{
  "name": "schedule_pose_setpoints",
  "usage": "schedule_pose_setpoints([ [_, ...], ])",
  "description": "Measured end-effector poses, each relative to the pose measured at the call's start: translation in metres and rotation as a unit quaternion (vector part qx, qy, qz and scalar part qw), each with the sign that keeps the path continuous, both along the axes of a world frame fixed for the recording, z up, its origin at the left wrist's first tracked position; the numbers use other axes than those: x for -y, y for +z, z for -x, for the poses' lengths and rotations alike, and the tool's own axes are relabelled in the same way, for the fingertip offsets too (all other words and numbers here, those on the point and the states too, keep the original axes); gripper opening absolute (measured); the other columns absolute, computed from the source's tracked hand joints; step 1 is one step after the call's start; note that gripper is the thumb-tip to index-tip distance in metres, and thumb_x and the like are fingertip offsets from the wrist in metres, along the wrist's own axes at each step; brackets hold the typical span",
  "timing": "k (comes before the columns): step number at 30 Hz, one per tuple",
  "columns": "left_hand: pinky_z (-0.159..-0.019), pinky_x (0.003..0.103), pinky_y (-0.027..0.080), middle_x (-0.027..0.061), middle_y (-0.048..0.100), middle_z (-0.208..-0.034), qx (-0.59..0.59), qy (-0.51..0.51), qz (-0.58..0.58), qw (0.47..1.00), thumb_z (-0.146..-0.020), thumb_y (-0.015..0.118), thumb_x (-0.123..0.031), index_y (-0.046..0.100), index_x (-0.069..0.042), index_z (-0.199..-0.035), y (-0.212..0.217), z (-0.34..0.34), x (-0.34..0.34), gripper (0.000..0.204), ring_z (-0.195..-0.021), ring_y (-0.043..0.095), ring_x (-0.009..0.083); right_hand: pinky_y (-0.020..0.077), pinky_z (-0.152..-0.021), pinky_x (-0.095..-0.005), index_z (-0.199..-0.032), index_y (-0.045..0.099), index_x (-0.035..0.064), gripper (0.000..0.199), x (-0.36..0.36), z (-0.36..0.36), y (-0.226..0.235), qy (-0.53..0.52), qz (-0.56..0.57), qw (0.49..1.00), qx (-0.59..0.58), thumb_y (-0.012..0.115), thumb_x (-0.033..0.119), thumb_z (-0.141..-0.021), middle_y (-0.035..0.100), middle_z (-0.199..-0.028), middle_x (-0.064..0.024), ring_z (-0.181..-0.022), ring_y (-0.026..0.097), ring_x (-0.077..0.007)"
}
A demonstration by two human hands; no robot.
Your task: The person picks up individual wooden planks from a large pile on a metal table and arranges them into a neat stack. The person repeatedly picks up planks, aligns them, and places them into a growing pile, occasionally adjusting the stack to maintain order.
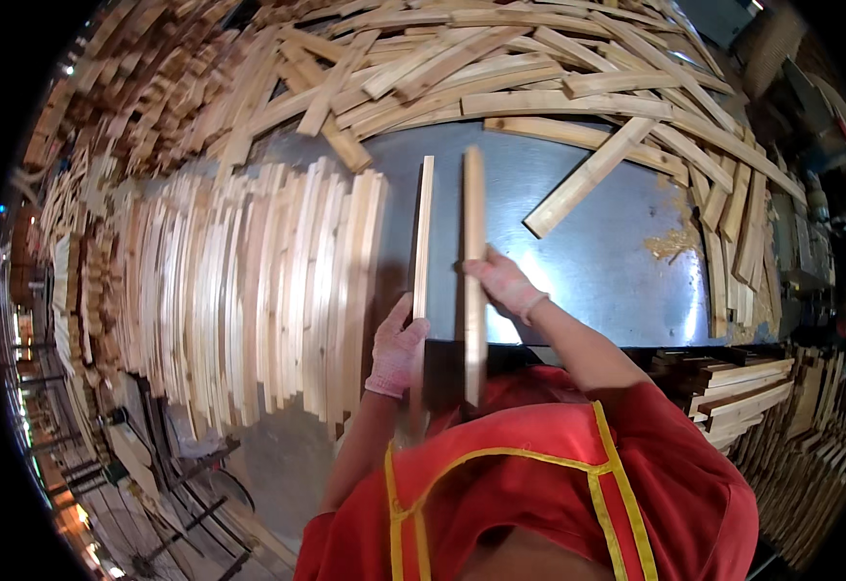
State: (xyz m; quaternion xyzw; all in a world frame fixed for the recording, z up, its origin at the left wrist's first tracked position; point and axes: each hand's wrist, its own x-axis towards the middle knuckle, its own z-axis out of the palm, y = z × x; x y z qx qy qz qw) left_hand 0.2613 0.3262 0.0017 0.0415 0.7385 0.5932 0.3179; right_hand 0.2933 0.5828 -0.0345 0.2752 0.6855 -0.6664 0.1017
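Note:
My left hand, in a pinkish work glove, is closed on a narrow wooden strip that points away from me over the metal table. In my gloved right hand is a wider wooden slat, gripped near its middle and slightly blurred. The two pieces run almost parallel with a gap between them, and their near ends reach past the table's front edge. Close by on the left, a row of wooden strips lies side by side, the nearest one a short way from my left hand.
A loose pile of wooden slats spreads across the far side of the table. One slat juts from it toward me. Sawdust lies at the right. More stacked boards stand at the lower right, and heaped wood fills the far left.

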Motion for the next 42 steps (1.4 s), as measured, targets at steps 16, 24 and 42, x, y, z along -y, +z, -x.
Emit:
schedule_pose_setpoints([
  [16, -0.115, 0.054, 0.041, 0.0166, 0.039, -0.163, -0.434, -0.137, 0.548, 0.702, -0.086, 0.071, -0.02, 0.039, -0.009, -0.162, -0.019, 0.003, 0.028, 0.083, -0.145, 0.044, 0.0397, 0.0494, -0.11, -0.0488, -0.152, 0.052, 0.004, 0.078, -0.153, 0.045, 0.026, -0.252, -0.553, 0.787, 0.102, 0.079, 0.037, -0.086, 0.062, -0.146, -0.0212, -0.132, 0.06, -0.0406],
  [24, -0.115, 0.057, 0.041, 0.0165, 0.049, -0.155, -0.473, -0.165, 0.41, 0.762, -0.087, 0.072, -0.027, 0.051, -0.008, -0.155, 0.012, -0.027, -0.034, 0.073, -0.143, 0.046, 0.0422, 0.0513, -0.103, -0.0488, -0.145, 0.053, 0.0083, 0.072, -0.259, 0.08, 0.047, -0.015, -0.681, 0.729, -0.064, 0.08, 0.038, -0.085, 0.063, -0.134, -0.0162, -0.124, 0.06, -0.0378],
  [42, -0.117, 0.051, 0.042, 0.0162, 0.054, -0.153, -0.381, -0.225, 0.315, 0.84, -0.082, 0.081, -0.031, 0.055, -0.009, -0.152, 0.002, -0.051, -0.167, 0.078, -0.142, 0.051, 0.0377, 0.0545, -0.098, -0.0494, -0.143, 0.056, 0.0118, 0.066, -0.312, 0.207, 0.097, 0.273, -0.662, 0.697, -0.035, 0.075, 0.037, -0.085, 0.074, -0.12, -0.018, -0.116, 0.069, -0.0386],
])
